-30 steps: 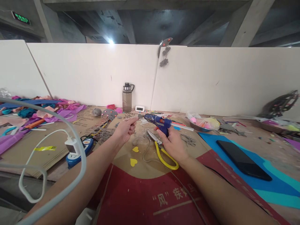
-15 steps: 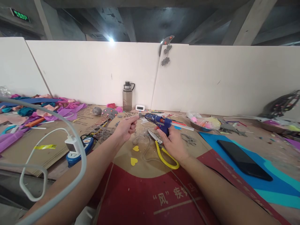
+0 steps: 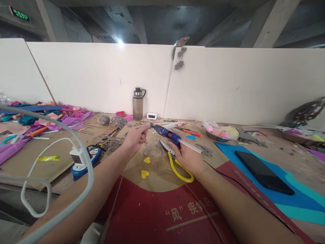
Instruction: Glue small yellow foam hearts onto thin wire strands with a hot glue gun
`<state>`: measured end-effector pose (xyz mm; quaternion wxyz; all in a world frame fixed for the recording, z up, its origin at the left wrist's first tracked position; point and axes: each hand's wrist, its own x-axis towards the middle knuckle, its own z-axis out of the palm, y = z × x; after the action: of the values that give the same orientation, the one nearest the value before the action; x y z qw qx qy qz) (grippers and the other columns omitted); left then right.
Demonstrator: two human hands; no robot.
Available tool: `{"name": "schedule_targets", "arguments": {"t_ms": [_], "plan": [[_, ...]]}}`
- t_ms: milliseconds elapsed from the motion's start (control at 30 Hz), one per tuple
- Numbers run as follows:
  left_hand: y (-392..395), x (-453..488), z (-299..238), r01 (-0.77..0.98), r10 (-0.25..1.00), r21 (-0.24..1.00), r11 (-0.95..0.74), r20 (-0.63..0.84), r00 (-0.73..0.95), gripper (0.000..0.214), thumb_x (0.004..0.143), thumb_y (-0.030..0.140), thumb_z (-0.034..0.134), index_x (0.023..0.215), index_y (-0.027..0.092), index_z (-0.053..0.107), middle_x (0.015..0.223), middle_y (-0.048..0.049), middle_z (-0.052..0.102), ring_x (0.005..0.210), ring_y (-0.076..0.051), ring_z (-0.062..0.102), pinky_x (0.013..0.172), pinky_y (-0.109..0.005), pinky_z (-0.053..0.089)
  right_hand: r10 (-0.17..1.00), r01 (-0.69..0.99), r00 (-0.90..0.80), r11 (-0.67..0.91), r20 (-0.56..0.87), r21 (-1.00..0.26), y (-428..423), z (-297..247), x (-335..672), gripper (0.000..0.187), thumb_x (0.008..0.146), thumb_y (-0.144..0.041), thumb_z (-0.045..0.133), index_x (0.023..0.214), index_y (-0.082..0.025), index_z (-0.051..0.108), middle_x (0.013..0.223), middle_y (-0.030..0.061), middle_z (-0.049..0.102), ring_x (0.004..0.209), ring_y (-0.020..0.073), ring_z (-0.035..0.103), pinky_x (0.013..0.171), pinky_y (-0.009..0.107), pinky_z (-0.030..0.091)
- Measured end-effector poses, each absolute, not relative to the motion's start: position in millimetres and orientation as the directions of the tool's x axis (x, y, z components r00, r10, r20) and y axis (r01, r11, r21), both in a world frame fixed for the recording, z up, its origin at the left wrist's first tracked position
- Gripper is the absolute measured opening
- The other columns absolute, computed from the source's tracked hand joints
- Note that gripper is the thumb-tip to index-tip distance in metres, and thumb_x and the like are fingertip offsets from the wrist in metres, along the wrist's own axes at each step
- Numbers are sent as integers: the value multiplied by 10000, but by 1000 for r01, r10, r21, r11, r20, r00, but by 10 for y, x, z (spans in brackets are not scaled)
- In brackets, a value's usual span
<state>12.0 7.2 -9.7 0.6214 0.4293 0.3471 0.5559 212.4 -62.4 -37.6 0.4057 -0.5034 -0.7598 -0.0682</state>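
Observation:
My right hand (image 3: 189,156) is wrapped round the handle of a blue hot glue gun (image 3: 166,132), with a clear glue stick (image 3: 191,145) poking out of its back end. The gun's nozzle points left and meets a small grey piece (image 3: 151,124) pinched in the fingertips of my left hand (image 3: 137,137). That piece is too small to make out fully. Scissors with yellow handles (image 3: 179,166) lie open below the gun. Two yellow heart cutouts (image 3: 145,174) rest on the cardboard between my forearms, beside loose grey cord (image 3: 159,167).
A water bottle (image 3: 137,104) and a small digital clock (image 3: 151,116) stand at the back. At right, a black phone (image 3: 264,173) lies on blue felt (image 3: 302,196). A blue power strip (image 3: 86,166) with a white charger sits left, near a looping cable (image 3: 90,169).
My right hand has tilted the glue gun so its back end sits lower and further left. The left hand stays nearly in place, still pinching the grey piece.

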Motion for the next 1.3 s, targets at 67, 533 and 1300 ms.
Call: {"name": "schedule_targets", "arguments": {"t_ms": [67,533,1300], "plan": [[71,118,-101,-379,990,925,-18,69,120,333,608,274,788,601,139,484,524,72,393,376,8,245,345,-137,118,692,815,-207,513,692,-270,-628,-364,2130,383,938,-397,409,1277,-249,510,1141,95,666,1000,294,620,863,436,476],[67,121,-86,-378,991,925,46,5,134,286,637,236,738,605,145,469,520,68,407,364,8,233,341,-144,97,737,796,-144,483,661,-365,-680,-335,2106,415,942,-446,386,1275,-231,507,1191,131,635,1075,298,597,924,452,458],[108,103,-129,-400,990,910,111,-68,121,240,623,220,731,639,143,505,522,64,423,378,-3,277,341,-136,125,855,533,32,424,518,-732,-630,-322,2066,356,870,-456,520,1105,-201,601,927,65,697,814,235,629,791,397,469]]}}
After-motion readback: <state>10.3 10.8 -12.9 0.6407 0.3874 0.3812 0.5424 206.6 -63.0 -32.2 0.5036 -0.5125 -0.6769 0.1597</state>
